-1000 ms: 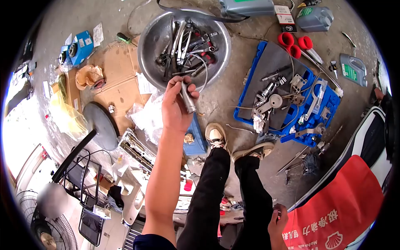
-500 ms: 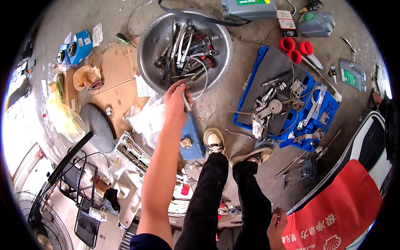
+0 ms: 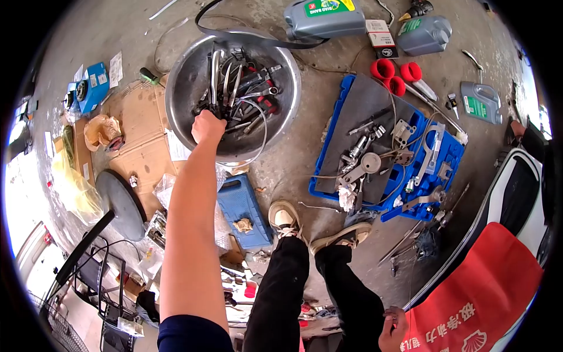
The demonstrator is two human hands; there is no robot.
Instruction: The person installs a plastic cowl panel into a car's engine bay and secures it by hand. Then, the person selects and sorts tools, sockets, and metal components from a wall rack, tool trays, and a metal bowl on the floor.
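Note:
My left hand point(image 3: 208, 125) reaches into a large metal bowl point(image 3: 287, 126), at its near left side. Its fingers are closed among the tools, and what they grip is hidden beneath the hand. Pliers point(image 3: 236, 87) and a wrench point(image 3: 264, 92) lie near it in the bowl, with other hand tools and a thin pale hose. Low at the right, my right hand point(image 3: 393, 330) is beside my leg and a red cover point(image 3: 475, 287). Its fingers are loosely bent and slightly apart, with nothing visible in them.
An open blue tool case point(image 3: 328, 170) holds sockets and metal parts. A shut blue case point(image 3: 243, 205) lies by my shoes. Grey oil jugs point(image 3: 325, 20) and red cups point(image 3: 382, 69) stand beyond. Cardboard point(image 3: 141, 126) and a round black base point(image 3: 120, 202) are at left.
My left hand has moved forward and left from the bowl's near rim into the tools. The grey handle seen by it earlier no longer shows. The view has shifted slightly; my right hand stays low.

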